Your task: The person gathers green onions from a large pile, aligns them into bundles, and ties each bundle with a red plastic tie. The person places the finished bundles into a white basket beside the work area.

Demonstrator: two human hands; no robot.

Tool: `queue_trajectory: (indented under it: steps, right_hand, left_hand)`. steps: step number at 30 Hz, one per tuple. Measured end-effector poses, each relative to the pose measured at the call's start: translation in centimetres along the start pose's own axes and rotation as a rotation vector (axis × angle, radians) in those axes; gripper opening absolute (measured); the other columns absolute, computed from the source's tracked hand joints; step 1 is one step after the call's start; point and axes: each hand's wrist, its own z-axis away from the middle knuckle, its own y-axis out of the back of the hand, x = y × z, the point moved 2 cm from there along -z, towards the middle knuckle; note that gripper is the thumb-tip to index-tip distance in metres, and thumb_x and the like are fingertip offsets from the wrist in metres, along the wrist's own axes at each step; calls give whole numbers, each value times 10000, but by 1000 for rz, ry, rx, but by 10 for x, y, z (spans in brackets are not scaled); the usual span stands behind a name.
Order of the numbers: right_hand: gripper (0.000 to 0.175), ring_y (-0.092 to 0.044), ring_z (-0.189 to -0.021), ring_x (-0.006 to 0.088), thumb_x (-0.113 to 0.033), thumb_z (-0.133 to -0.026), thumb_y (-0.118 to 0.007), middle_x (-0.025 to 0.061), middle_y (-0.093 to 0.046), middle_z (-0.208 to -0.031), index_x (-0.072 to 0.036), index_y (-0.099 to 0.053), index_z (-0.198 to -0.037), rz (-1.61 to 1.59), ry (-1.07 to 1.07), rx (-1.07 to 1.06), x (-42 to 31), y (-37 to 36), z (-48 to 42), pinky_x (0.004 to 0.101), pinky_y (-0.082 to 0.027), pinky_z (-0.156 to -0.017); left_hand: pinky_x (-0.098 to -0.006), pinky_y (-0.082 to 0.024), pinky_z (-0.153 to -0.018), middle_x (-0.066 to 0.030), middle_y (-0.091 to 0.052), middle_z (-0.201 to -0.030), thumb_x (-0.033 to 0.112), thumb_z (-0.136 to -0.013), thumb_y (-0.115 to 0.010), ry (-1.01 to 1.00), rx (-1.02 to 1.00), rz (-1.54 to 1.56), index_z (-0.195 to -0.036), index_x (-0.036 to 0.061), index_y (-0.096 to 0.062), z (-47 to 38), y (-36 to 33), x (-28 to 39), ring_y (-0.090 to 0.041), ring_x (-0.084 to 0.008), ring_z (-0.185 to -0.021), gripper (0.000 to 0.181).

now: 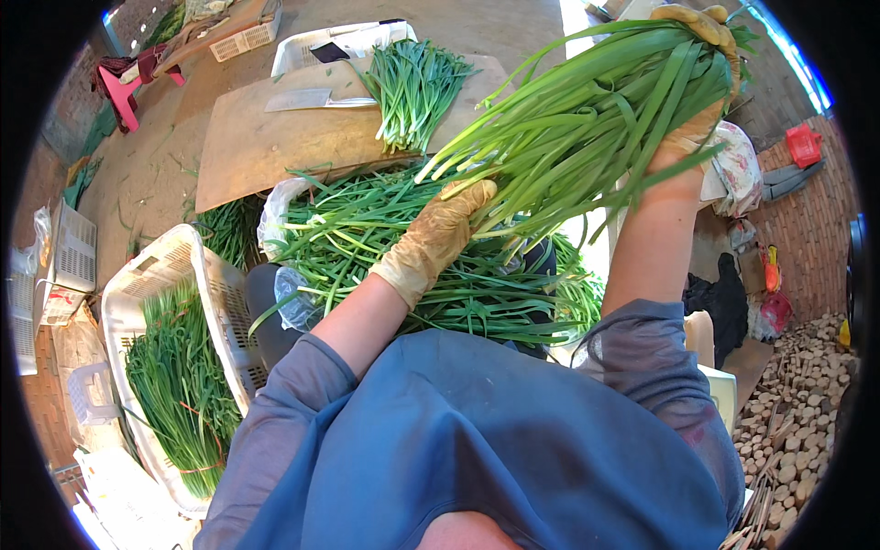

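A large loose bunch of Chinese chives (584,130) is held up in front of me, its pale stem ends pointing left. My right hand (708,75), in a stained thin glove, is closed around the leafy end at the upper right. Gloved as well, my left hand (440,237) has its fingers curled at the pale stem ends; a stalk passes between thumb and fingers. Under both hands, a heap of loose Chinese chives (371,227) lies across my lap on clear plastic (278,213). Beyond it, a neater bunch of chives (419,89) rests on a wooden board (275,151).
A cleaver (309,100) lies on the board beside the neat bunch. At my left stands a white plastic crate (206,275) holding tied chives (179,385). Another white crate (295,51) is behind the board. A pink stool (124,100) stands far left; stacked cut wood (797,426) fills the right.
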Motion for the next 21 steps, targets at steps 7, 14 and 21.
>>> queue_trajectory:
  steps: [7, 14, 21]
  right_hand:
    - [49, -567, -779, 148, -46, -904, -564, 13, -557, -762, -16, -576, -942, -11, -61, 32, -23, 12, -15, 302, -480, -860]
    - [119, -539, -706, 134, 23, -857, -553, -1, -516, -706, 15, -565, -975, -74, -221, 108, -47, -5, -30, 325, -430, -851]
    - [120, -528, -698, 136, 32, -859, -539, -1, -508, -701, 11, -546, -977, -87, -193, 124, -67, -7, -37, 333, -426, -859]
  left_hand:
    - [-291, -457, -852, -6, -650, -1068, 213, -892, -695, -20, 303, -452, -1125, 47, -662, 13, -4, 14, -560, -120, -955, 288]
    - [-239, -434, -771, 25, -631, -865, 186, -886, -697, -81, 249, -778, -932, 49, -652, 25, 7, 36, -526, -76, -826, 152]
    - [-255, -405, -684, 19, -561, -775, 218, -871, -695, -96, 322, -1029, -867, 28, -627, 35, 40, 56, -459, -84, -746, 201]
